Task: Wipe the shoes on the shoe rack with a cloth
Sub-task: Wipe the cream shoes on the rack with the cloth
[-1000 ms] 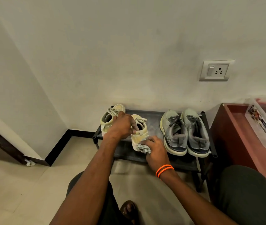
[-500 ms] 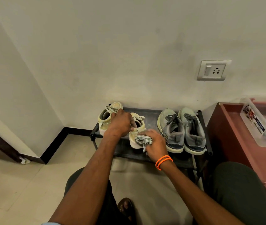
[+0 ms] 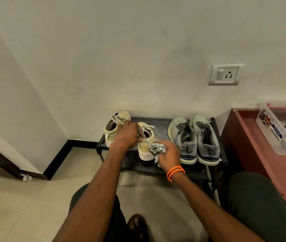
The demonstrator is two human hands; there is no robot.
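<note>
Cloth [image 3: 157, 148] has risen – seemingly – up shoe [image 3: 145, 149].

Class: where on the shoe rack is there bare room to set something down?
Bare shelf lies between the cream shoe and the grey pair, and along the front edge. The left end is crowded by both hands.

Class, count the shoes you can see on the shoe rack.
4. One cream shoe stands at the rack's left end, another is held by the left hand, and two grey shoes stand at the right.
</note>
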